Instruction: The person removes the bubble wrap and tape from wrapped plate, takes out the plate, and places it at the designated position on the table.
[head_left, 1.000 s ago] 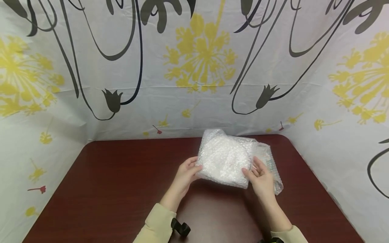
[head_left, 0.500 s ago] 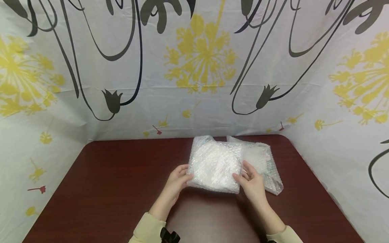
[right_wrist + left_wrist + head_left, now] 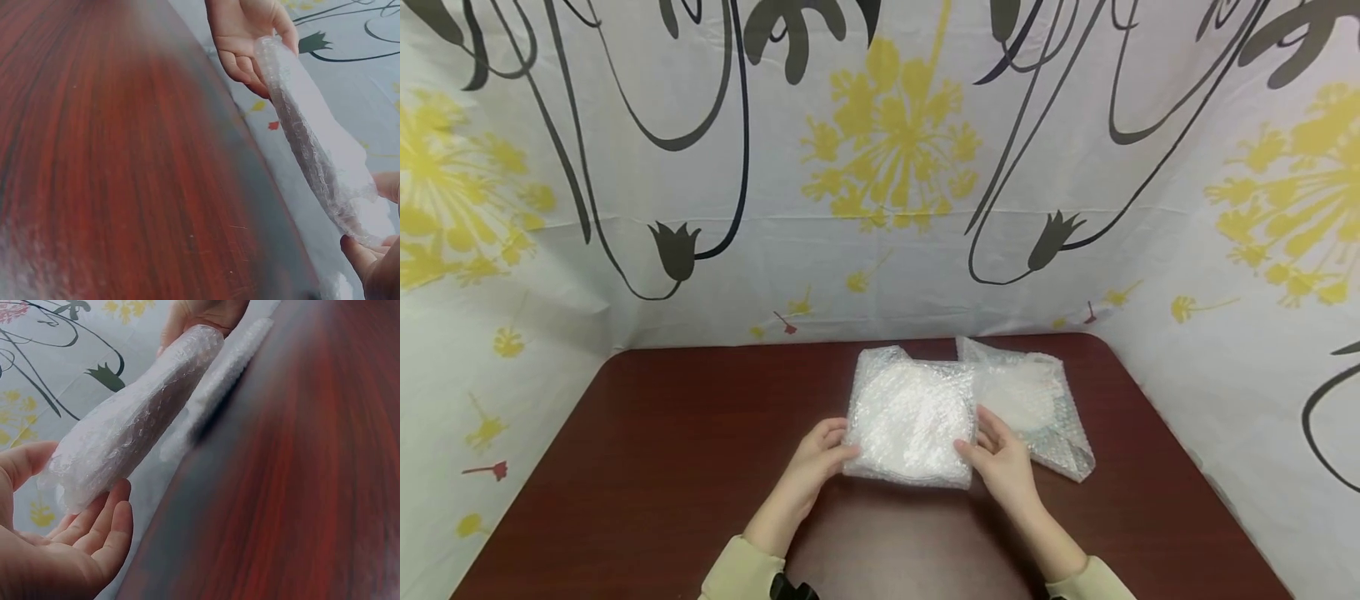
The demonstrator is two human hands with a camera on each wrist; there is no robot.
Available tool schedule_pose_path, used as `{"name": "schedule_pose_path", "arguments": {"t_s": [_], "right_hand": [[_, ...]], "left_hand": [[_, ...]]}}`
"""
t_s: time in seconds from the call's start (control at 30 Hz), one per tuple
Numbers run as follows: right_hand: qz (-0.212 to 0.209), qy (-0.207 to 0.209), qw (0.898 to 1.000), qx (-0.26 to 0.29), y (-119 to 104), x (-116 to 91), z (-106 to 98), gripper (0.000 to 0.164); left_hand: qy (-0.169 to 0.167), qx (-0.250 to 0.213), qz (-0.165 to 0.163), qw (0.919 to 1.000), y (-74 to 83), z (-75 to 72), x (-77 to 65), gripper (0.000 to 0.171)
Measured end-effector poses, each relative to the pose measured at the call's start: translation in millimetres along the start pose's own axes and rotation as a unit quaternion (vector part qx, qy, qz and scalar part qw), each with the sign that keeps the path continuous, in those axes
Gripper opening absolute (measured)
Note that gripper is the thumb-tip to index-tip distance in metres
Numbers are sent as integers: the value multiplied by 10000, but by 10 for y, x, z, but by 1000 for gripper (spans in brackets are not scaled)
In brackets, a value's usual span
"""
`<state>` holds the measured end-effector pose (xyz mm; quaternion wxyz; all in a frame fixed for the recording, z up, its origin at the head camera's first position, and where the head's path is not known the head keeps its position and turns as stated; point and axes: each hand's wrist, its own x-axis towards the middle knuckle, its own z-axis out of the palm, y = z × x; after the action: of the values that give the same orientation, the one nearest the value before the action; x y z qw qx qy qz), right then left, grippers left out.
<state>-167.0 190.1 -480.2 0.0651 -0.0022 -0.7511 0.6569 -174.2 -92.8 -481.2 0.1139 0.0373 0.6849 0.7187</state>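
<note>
A flat package in clear bubble wrap (image 3: 913, 417), with a pale round shape showing through it, is held between both hands over the middle of the table. My left hand (image 3: 816, 462) grips its left edge, thumb on top and fingers beneath, as the left wrist view shows of the wrapped package (image 3: 131, 419). At the opposite edge my right hand (image 3: 1003, 458) pinches it the same way. Seen edge-on in the right wrist view, the package (image 3: 312, 137) is raised off the tabletop. A second bubble-wrapped package (image 3: 1052, 408) lies behind and to the right, partly covered by the right hand.
The dark red wooden table (image 3: 662, 450) has rounded far corners. White cloth (image 3: 880, 275) printed with yellow and grey flowers hangs behind it and along both sides.
Both hands have carried the package left and toward the person, away from the second package. More of that second package now shows; it has stayed in place.
</note>
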Motion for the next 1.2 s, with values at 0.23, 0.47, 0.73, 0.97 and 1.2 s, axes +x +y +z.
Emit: {"name": "schedule_pose_path", "arguments": {"t_s": [0.23,0.47,0.73,0.97,1.2], "right_hand": [[-62,-133,9995,-276,59,6,50,69],[-85,-261,9992,-298,87,22,97,68],[-135,-384,9979,-496,145,37,162,67],[-205,-481,9949,-867,205,50,189,66],[-309,-553,9920,-1089,215,60,209,65]], "left_hand": [[-151,186,1,9997,-69,-109,-45,66],[-161,575,-102,9982,-82,-170,-77,68],[-245,975,-182,9948,-98,-260,-107,69],[-261,1225,-214,9919,-111,-291,-131,70],[-219,1555,-162,9875,-94,-307,-159,71]]}}
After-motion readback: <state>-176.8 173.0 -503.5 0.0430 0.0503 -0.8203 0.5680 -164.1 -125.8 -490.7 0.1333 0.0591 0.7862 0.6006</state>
